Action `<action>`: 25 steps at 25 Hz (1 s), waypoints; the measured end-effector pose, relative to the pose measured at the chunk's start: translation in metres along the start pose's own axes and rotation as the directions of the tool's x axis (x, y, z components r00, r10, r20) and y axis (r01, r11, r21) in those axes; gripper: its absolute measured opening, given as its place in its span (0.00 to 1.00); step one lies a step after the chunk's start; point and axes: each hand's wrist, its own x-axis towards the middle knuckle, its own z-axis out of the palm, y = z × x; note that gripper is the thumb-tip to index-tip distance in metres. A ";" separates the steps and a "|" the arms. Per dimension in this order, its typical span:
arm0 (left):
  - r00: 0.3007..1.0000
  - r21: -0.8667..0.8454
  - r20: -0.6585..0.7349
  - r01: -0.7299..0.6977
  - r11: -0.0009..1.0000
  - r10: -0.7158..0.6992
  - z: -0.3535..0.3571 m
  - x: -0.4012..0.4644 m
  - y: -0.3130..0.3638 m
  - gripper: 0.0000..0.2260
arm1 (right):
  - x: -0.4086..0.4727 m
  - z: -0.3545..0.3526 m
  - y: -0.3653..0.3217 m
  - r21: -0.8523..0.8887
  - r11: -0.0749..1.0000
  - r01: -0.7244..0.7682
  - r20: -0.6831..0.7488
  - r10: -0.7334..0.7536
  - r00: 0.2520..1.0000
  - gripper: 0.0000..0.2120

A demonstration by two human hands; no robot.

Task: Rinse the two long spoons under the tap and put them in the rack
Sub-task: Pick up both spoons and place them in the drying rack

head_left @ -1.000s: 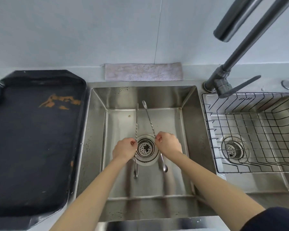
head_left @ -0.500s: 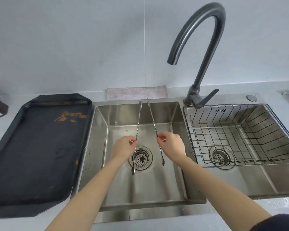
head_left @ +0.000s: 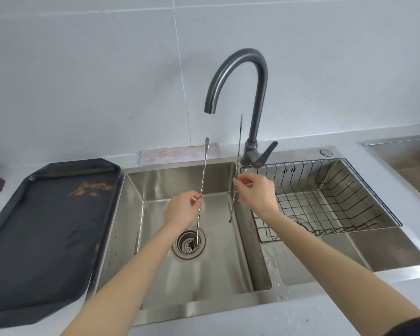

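My left hand (head_left: 181,209) pinches one long twisted-stem spoon (head_left: 203,170) near its middle, upright over the left sink basin (head_left: 160,282), its forked end up and its bowl down by the drain (head_left: 189,243). My right hand (head_left: 257,192) pinches the second long spoon (head_left: 239,141), also upright, at the divider between the basins, close to the tap (head_left: 257,98). No water runs from the dark grey spout. The black wire rack (head_left: 349,190) sits in the right basin, just right of my right hand.
A large black tray (head_left: 41,229) with orange smears lies on the counter left of the sink. A folded grey cloth (head_left: 177,154) rests behind the left basin. The tap lever (head_left: 267,151) points forward-right. A second metal basin edge shows at far right.
Both hands lifted the spoons off the basin floor and raised them upright. My right hand moved right toward the tap and rack. The camera tilted up, showing the whole tap.
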 end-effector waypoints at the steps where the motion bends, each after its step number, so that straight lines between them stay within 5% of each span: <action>1: 1.000 -0.001 -0.008 -0.019 1.000 0.019 0.001 -0.001 0.007 0.10 | 0.002 -0.009 -0.001 0.023 1.000 0.002 -0.012 -0.002 1.000 0.09; 8: 0.995 -0.009 -0.041 -0.090 0.996 0.089 0.014 -0.008 0.055 0.12 | 0.016 -0.071 0.005 -0.040 0.996 0.076 -0.047 -0.078 0.996 0.10; 15: 0.994 -0.008 -0.060 -0.096 0.995 0.095 0.036 -0.007 0.090 0.11 | 0.038 -0.129 0.039 -0.370 0.906 0.204 0.037 -0.205 0.978 0.10; 25: 0.999 0.019 -0.041 -0.018 1.000 0.019 0.077 0.011 0.105 0.12 | 0.087 -0.169 0.123 -0.685 0.680 0.261 0.263 -0.103 0.959 0.10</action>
